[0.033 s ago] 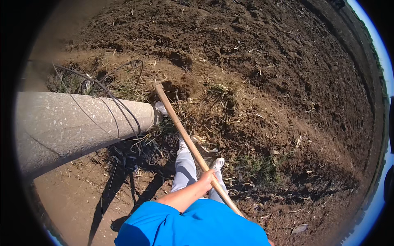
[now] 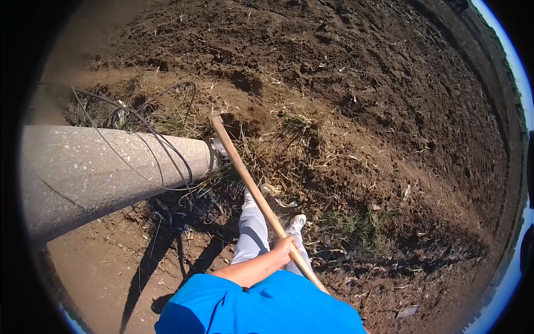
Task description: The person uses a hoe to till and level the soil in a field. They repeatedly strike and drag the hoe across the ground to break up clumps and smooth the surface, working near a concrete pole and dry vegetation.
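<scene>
Just right of the concrete pole (image 2: 72, 172), long wooden shaft (image 2: 251, 182) aslant, left hand (image 2: 283, 249) farther right of the pole, grip wrapped round the shaft, right hand unseen, its grip can't be told, clodded soil (image 2: 378, 67) beyond the pole.

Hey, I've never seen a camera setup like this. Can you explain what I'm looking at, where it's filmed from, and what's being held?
There's no machine here, just a person working bare-handed. A wide fisheye camera on their head looks down, so edges bend. You see their blue shirt, pale trousers and left hand, wrapped around a long wooden handle. The right hand is out of sight. Below is brown soil with scattered dry straw. At left is a thick, concrete-looking pole, with dark cables in front of it.
</scene>
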{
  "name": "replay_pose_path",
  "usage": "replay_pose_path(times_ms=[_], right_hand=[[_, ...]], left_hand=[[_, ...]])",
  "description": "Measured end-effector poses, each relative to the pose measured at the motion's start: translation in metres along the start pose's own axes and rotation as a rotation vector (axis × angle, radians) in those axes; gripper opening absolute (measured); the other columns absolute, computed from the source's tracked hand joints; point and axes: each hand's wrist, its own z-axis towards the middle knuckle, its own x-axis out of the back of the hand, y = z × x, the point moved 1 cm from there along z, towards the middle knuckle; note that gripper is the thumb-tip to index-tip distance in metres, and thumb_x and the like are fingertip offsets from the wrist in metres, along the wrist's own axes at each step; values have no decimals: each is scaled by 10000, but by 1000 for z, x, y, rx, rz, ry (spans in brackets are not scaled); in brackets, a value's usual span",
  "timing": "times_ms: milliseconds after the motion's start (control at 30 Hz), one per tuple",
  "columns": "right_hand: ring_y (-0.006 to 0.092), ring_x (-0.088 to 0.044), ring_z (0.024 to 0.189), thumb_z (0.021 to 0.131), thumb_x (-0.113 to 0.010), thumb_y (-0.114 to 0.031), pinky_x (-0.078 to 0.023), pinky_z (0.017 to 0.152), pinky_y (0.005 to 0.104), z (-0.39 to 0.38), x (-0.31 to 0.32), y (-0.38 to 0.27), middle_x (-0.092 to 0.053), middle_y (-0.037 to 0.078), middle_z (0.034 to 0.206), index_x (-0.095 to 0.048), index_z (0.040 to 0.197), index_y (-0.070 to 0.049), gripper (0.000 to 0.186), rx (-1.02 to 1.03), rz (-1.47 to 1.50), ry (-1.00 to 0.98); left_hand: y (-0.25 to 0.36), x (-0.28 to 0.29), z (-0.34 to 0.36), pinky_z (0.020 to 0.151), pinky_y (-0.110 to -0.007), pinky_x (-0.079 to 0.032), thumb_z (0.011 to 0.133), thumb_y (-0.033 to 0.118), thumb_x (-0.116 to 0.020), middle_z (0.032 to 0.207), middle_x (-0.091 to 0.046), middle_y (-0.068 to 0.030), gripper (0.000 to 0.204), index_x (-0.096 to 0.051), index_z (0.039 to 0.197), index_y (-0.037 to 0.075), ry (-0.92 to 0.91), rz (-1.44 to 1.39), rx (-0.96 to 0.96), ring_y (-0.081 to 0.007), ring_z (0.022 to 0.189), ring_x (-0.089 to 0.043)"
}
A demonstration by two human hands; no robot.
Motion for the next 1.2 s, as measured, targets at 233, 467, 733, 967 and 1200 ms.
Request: replay_pose_path(times_ms=[233,467,733,967,1200], right_hand=[[402,-580,631,865,-622,-257,-428,575,508,74,-23,-36,-559,192,653,-490,855,-73,226,3,-23,193],[412,-648,777,763,-698,-210,-507,691,515,178,95,-278,-666,185,801,-524,957,-99,283,349,115,378],[420,-644,890,766,-712,-179,-504,788,507,233,166,-432,-670,223,896,-514,1019,-43,349,476,218,295],[421,-664,840,754,-680,-170,-523,763,508,161,66,-256,-675,239,863,-512,923,-31,276,147,106,102],[439,-655,775,725,-714,-183,-510,720,519,75,62,-171,-663,243,784,-498,887,-34,308,151,152,64]], left_hand=[[113,-45,6,600,-449,-528,831,160,-599,639,-525,-98,144,-514,767,64,-25,-19,-72,-260,582,-558],[329,-102,-7,515,-322,-527,935,248,-630,683,-536,-49,231,-538,827,65,-149,-9,-617,-173,554,-558],[380,-129,35,478,-355,-535,950,264,-598,675,-513,-58,279,-493,814,45,37,208,-676,-189,538,-554],[122,-97,53,487,-396,-546,927,209,-610,655,-531,-77,214,-519,858,28,9,307,-191,-229,523,-572],[92,-102,29,489,-411,-555,881,165,-672,698,-562,-108,210,-520,881,20,-53,159,-248,-263,531,-598]])
